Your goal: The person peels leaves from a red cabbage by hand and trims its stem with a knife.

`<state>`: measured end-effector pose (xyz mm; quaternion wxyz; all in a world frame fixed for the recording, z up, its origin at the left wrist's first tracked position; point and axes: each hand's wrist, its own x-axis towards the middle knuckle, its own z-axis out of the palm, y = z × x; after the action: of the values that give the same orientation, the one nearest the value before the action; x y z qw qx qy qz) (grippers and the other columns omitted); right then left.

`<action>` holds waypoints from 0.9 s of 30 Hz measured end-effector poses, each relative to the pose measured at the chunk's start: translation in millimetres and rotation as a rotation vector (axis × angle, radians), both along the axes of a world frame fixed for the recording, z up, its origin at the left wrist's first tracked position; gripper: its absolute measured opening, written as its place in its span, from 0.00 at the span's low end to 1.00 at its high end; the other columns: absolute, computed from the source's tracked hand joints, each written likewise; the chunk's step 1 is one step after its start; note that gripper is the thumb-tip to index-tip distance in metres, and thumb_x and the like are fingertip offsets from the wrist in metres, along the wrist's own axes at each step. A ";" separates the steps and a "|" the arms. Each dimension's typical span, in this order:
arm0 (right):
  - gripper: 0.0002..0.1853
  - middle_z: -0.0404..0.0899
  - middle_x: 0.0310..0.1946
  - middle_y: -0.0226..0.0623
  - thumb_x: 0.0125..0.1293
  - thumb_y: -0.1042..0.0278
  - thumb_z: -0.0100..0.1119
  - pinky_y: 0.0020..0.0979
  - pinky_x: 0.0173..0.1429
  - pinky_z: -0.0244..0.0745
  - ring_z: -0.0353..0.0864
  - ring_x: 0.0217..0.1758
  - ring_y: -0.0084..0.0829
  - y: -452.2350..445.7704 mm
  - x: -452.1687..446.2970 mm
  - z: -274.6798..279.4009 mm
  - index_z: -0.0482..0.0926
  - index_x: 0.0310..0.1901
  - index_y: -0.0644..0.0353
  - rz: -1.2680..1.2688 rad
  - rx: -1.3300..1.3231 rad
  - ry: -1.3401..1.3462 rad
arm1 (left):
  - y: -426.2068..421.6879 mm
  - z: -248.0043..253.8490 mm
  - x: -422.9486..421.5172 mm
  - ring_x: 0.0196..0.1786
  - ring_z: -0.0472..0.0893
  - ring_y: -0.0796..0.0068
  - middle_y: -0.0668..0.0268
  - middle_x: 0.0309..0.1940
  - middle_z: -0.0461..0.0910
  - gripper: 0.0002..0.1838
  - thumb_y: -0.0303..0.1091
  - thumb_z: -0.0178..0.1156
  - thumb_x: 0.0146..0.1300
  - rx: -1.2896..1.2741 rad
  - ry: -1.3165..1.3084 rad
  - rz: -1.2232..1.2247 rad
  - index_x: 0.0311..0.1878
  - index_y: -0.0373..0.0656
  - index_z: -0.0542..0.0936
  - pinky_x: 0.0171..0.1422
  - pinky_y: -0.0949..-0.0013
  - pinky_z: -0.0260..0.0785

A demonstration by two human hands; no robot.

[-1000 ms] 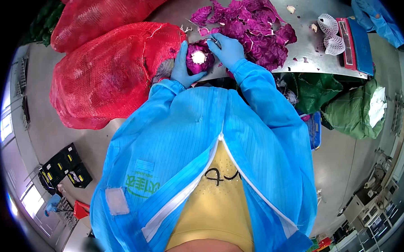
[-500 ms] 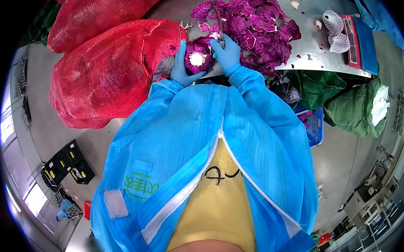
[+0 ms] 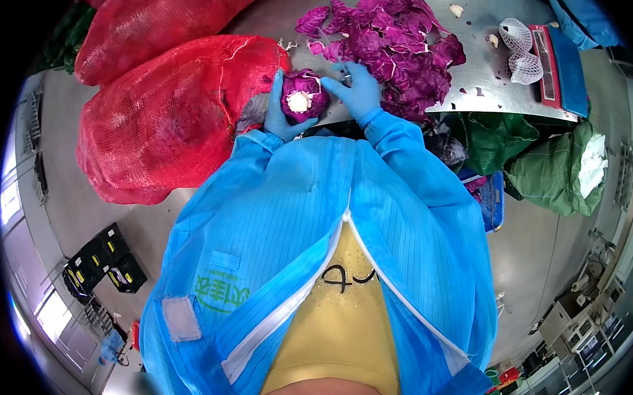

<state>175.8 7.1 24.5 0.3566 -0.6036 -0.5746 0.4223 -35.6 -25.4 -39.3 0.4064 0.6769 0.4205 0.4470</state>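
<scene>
A red cabbage (image 3: 306,84) with a pale cut stem end facing me rests in my left hand (image 3: 280,112), its fingers along the left side and its thumb below. Just right of the cabbage, my gloved right hand (image 3: 358,90) is closed around a slim knife (image 3: 346,77), mostly hidden by the fingers and blurred. The right fingertips are close to the cabbage's right side. Beyond that hand lies a heap of loose purple cabbage leaves (image 3: 401,42) on the metal table (image 3: 487,99).
Full red mesh sacks (image 3: 165,113) crowd the left side. At the table's right are white foam nets (image 3: 525,67) and a red-and-blue box-like item (image 3: 566,71). Green sacks (image 3: 554,172) and a blue crate (image 3: 495,198) stand below the right edge. Black crates (image 3: 105,259) sit on the floor.
My right hand has drawn back slightly right and down from the cabbage, and the knife has moved with it. The cabbage has shifted slightly left in my left hand.
</scene>
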 end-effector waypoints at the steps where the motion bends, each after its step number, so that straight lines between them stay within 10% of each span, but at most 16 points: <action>1: 0.30 0.78 0.41 0.36 0.50 0.45 0.69 0.33 0.44 0.76 0.79 0.41 0.33 2.1 -2.6 -7.3 0.78 0.51 0.56 0.070 -0.018 -0.082 | -0.4 1.0 -0.6 0.71 0.56 0.54 0.48 0.70 0.49 0.66 0.36 0.78 0.35 -0.001 0.025 0.000 0.72 0.37 0.41 0.73 0.59 0.53; 9: 0.28 0.81 0.40 0.33 0.51 0.47 0.69 0.28 0.47 0.74 0.78 0.40 0.26 21.5 -0.7 -13.2 0.79 0.51 0.54 0.233 -0.500 0.281 | 0.1 0.8 0.2 0.72 0.55 0.54 0.48 0.71 0.47 0.66 0.36 0.78 0.36 -0.027 -0.045 -0.021 0.72 0.38 0.40 0.74 0.59 0.50; 15: 0.21 0.81 0.34 0.44 0.57 0.45 0.59 0.40 0.43 0.75 0.81 0.36 0.44 28.7 -1.6 -11.7 0.81 0.39 0.56 0.338 -0.025 -0.265 | 0.6 11.3 -0.5 0.73 0.53 0.53 0.49 0.71 0.46 0.66 0.34 0.78 0.35 0.078 0.107 0.003 0.72 0.38 0.40 0.74 0.59 0.49; 27: 0.16 0.81 0.30 0.44 0.57 0.51 0.55 0.44 0.42 0.76 0.81 0.35 0.47 30.4 -14.9 -8.9 0.78 0.33 0.57 0.316 0.094 -0.432 | 5.7 12.4 -3.0 0.74 0.50 0.52 0.46 0.71 0.46 0.65 0.34 0.78 0.37 0.134 0.179 -0.009 0.72 0.37 0.39 0.75 0.58 0.46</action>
<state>160.9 37.5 15.6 0.1832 -0.5652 -0.7435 0.3070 -38.6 -19.7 -26.9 0.3232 0.7417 0.4213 0.4098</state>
